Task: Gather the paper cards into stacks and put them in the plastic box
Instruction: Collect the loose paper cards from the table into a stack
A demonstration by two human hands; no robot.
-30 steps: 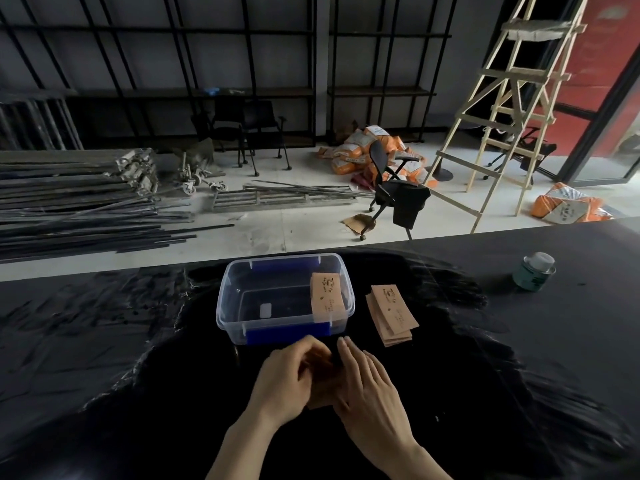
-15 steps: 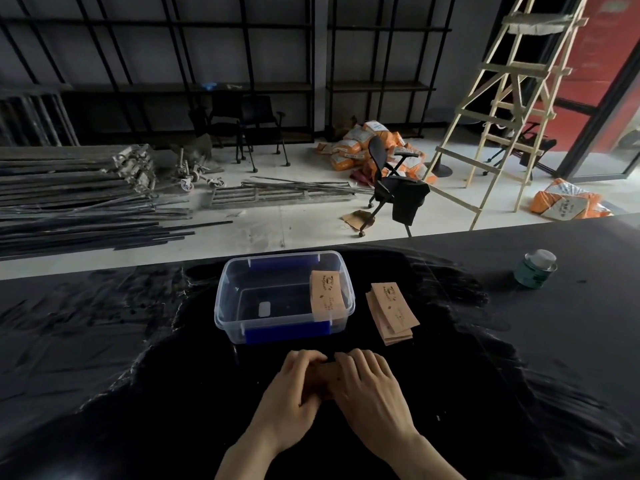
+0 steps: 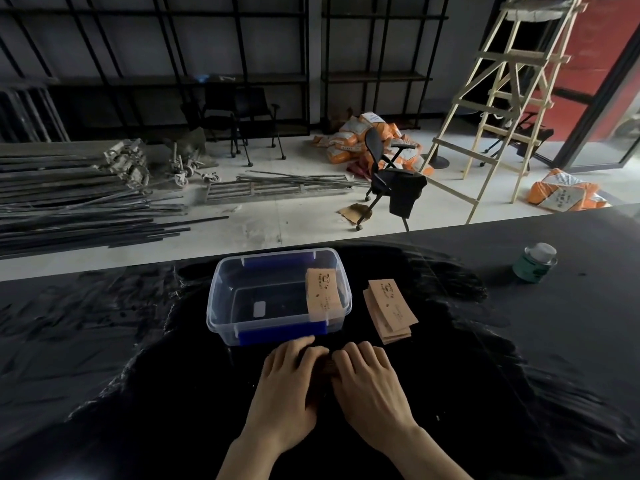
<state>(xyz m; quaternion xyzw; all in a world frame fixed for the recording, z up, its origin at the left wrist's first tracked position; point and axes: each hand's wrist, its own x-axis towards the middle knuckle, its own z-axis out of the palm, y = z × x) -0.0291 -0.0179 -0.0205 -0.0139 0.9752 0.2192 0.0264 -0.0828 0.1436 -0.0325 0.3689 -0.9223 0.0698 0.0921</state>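
Observation:
A clear plastic box (image 3: 221, 299) with blue latches stands on the black table, a stack of tan paper cards (image 3: 322, 295) leaning inside its right end. Another loose stack of cards (image 3: 390, 310) lies on the table just right of the box. My left hand (image 3: 289, 386) and my right hand (image 3: 372, 384) rest side by side just in front of the box, palms down, fingers curled over a small bundle of cards (image 3: 327, 368) between them. Only a dark sliver of that bundle shows.
A green tin with a white lid (image 3: 535, 262) stands at the far right of the table (image 3: 104, 358). Beyond the table edge are a black chair (image 3: 391, 181), a wooden ladder (image 3: 498, 98), metal rods and orange sacks on the floor.
Both hands have closed further over the card bundle and lowered it flat to the table; the cards, visible between the palms a second ago, are now almost fully covered.

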